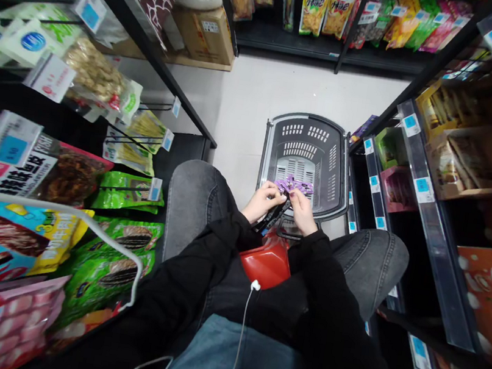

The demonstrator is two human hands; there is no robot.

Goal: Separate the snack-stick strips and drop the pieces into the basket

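Observation:
My left hand (264,202) and my right hand (303,211) are close together in front of my lap, fingers pinched. Between them they grip a cluster of small purple packets (300,186), with purple and black wrapping; what is inside does not show. A dark strap-like strip with light markings (274,216) hangs below the fingers. Just beyond my hands a grey shopping basket (268,144) with a slotted bottom stands on the floor. Below the hands a glossy red pouch or case (266,260) rests at my lap, with a white cable (245,326) plugged into or lying against it.
Left of me, a shelf rack holds hanging snack bags, including green bags (116,264) with price tags. Racks with price strips (423,189) rise close on my right. At the back stand more snack bags (314,6) and a cardboard box (206,33) on the left.

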